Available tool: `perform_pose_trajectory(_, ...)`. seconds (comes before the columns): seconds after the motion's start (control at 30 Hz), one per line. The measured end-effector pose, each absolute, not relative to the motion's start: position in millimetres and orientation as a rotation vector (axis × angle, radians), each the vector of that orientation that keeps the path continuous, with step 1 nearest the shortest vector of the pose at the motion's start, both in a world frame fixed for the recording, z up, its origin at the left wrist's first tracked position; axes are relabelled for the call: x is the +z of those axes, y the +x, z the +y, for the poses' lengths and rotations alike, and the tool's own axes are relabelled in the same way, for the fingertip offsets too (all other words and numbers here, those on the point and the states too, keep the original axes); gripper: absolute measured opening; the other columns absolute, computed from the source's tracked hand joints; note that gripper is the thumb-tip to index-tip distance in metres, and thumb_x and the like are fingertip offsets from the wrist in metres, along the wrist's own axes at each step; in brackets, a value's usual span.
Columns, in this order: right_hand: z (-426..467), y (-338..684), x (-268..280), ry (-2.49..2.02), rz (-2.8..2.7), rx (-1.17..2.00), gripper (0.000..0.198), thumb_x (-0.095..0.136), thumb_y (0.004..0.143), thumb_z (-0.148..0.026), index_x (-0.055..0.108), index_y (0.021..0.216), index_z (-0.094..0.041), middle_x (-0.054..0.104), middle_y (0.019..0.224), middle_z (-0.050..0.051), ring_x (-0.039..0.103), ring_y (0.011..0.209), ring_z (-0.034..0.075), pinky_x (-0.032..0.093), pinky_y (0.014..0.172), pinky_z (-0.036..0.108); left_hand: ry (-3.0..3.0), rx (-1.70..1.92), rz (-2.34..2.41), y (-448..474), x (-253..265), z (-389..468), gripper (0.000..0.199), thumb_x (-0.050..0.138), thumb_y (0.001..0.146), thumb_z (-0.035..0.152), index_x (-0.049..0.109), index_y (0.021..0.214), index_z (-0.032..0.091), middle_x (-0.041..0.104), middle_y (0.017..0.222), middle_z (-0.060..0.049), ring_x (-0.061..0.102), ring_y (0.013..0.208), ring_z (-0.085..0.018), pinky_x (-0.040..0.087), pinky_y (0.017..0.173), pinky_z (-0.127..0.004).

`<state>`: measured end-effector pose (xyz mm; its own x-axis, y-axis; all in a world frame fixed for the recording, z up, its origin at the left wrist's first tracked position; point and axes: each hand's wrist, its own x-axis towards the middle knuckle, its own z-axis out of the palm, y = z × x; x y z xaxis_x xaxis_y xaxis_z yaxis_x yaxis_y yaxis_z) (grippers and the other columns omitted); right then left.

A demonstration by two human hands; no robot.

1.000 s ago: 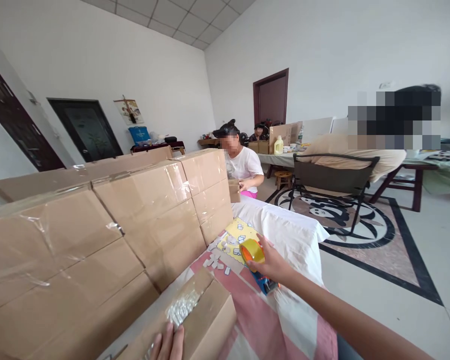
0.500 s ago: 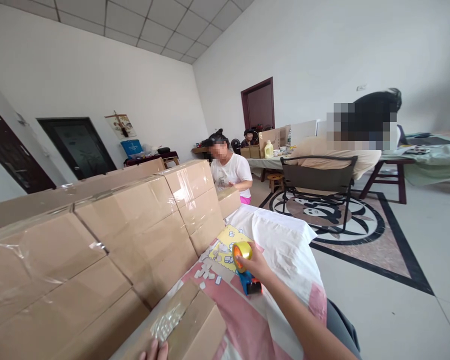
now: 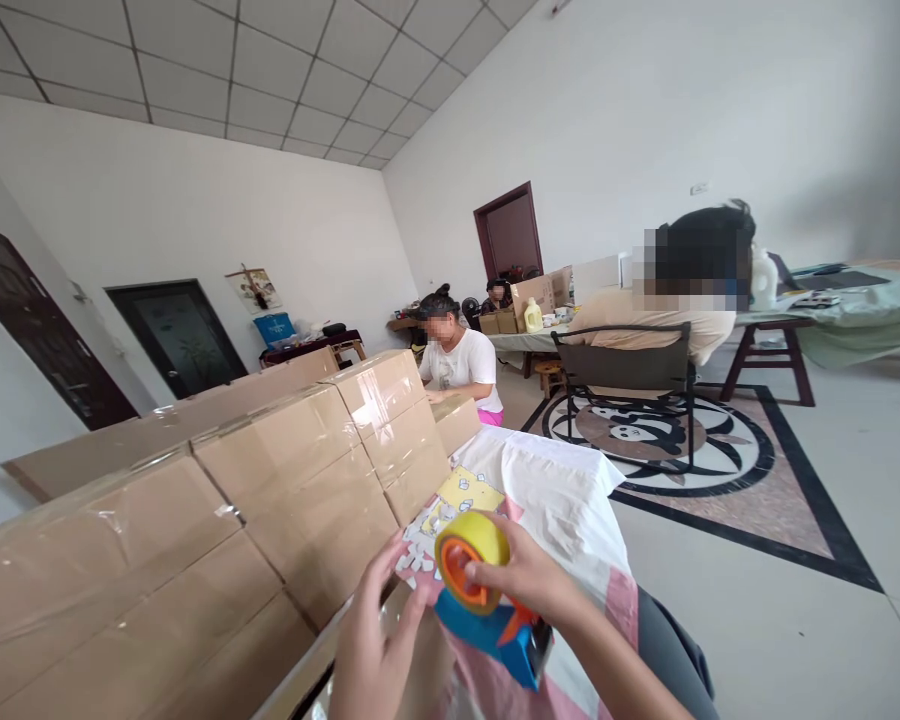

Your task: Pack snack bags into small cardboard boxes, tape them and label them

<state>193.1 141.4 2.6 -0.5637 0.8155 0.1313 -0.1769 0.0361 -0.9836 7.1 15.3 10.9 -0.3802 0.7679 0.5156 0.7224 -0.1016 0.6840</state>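
Observation:
My right hand [image 3: 529,570] grips a tape dispenser [image 3: 487,635], which has a blue body, an orange hub and a roll of yellowish tape. It is raised close to me, above the cloth. My left hand [image 3: 375,630] is open, thumb and fingers apart, just left of the dispenser. Beneath the left hand lies a brown cardboard box [image 3: 427,675], mostly hidden by my hands; I cannot tell whether the hand touches it. Small pale paper scraps [image 3: 420,555] are scattered on the cloth beyond the hands.
Stacked taped cartons [image 3: 292,480] form a wall along the left. A pink and white cloth [image 3: 555,480] covers the table. Across it sits a person in a white shirt [image 3: 469,365]. Another person bends near a folding chair [image 3: 622,355] at the right.
My right hand has lifted the tape dispenser off the cloth and brought it nearer. My left hand has risen from the box's near end and opened beside the dispenser. The view has tilted up.

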Motion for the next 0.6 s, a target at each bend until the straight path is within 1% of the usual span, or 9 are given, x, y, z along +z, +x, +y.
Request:
perform_pose_trajectory(0.07,123,205,11,-0.585,-1.576,1.748,0.088,0.089,0.063,-0.042,0.050,0.139,-0.017,0.068,0.125,0.013,0.065,0.116,0.033,0.054,0.099,0.044,1.667,1.347,1.823,20,26,42,0.056,0.051,0.090,0.061,0.058,0.132,0.025,0.064,0.138,-0.012,0.060,0.128,-0.028,0.054,0.103,-0.042)
perform_pose_trajectory(0.13,113,215,13,-0.522,-1.527,1.820,0.091,0.092,0.061,-0.045,0.050,0.138,-0.019,0.069,0.121,0.012,0.065,0.114,0.032,0.054,0.097,0.043,1.622,1.220,1.670,32,31,60,0.058,0.047,0.090,0.067,0.062,0.127,0.024,0.068,0.131,-0.012,0.062,0.124,-0.029,0.053,0.100,-0.042)
perform_pose_trajectory(0.23,109,225,7,-0.427,-1.383,1.885,0.077,0.090,0.065,-0.050,0.054,0.127,-0.021,0.069,0.116,0.010,0.067,0.108,0.028,0.053,0.095,0.040,1.573,1.197,1.570,47,28,69,0.062,0.038,0.091,0.071,0.066,0.116,0.021,0.074,0.115,-0.011,0.067,0.106,-0.027,0.055,0.089,-0.039)
perform_pose_trajectory(0.27,110,227,3,-0.365,-1.343,1.924,0.072,0.087,0.067,-0.053,0.056,0.123,-0.021,0.069,0.115,0.010,0.068,0.106,0.027,0.053,0.095,0.040,1.567,1.208,1.564,50,27,68,0.062,0.036,0.092,0.070,0.067,0.113,0.021,0.074,0.110,-0.010,0.067,0.101,-0.026,0.055,0.088,-0.039)
perform_pose_trajectory(0.33,111,228,-6,-0.218,-1.335,2.017,0.067,0.083,0.070,-0.061,0.061,0.116,-0.018,0.071,0.108,0.011,0.071,0.096,0.026,0.054,0.090,0.038,1.574,1.227,1.579,55,25,68,0.058,0.035,0.093,0.067,0.068,0.107,0.021,0.074,0.102,-0.008,0.066,0.096,-0.024,0.053,0.088,-0.038)
perform_pose_trajectory(0.4,111,225,-15,-0.098,-1.441,2.099,0.070,0.081,0.068,-0.067,0.064,0.112,-0.014,0.073,0.095,0.011,0.073,0.080,0.025,0.056,0.079,0.037,1.593,1.242,1.599,58,26,68,0.050,0.037,0.095,0.059,0.069,0.102,0.022,0.073,0.097,-0.006,0.065,0.091,-0.023,0.052,0.086,-0.037)
perform_pose_trajectory(0.47,111,220,-22,-0.091,-1.510,2.095,0.072,0.076,0.070,-0.072,0.065,0.110,-0.013,0.073,0.083,0.009,0.070,0.063,0.022,0.055,0.067,0.035,1.607,1.255,1.630,60,26,70,0.045,0.035,0.095,0.053,0.069,0.098,0.023,0.072,0.095,-0.005,0.064,0.088,-0.023,0.052,0.083,-0.038)
perform_pose_trajectory(0.53,112,214,-24,-0.205,-1.437,1.997,0.067,0.070,0.075,-0.074,0.064,0.108,-0.015,0.072,0.076,0.006,0.065,0.054,0.019,0.052,0.058,0.031,1.605,1.312,1.703,65,23,70,0.044,0.034,0.095,0.053,0.066,0.101,0.023,0.070,0.103,-0.007,0.063,0.097,-0.024,0.051,0.091,-0.040)
perform_pose_trajectory(0.6,116,209,-21,-0.357,-1.283,1.836,0.062,0.064,0.079,-0.075,0.065,0.100,-0.017,0.071,0.073,0.005,0.064,0.055,0.018,0.051,0.056,0.029,1.578,1.408,1.831,72,14,67,0.043,0.038,0.094,0.057,0.063,0.106,0.023,0.065,0.113,-0.009,0.057,0.113,-0.027,0.044,0.104,-0.047)
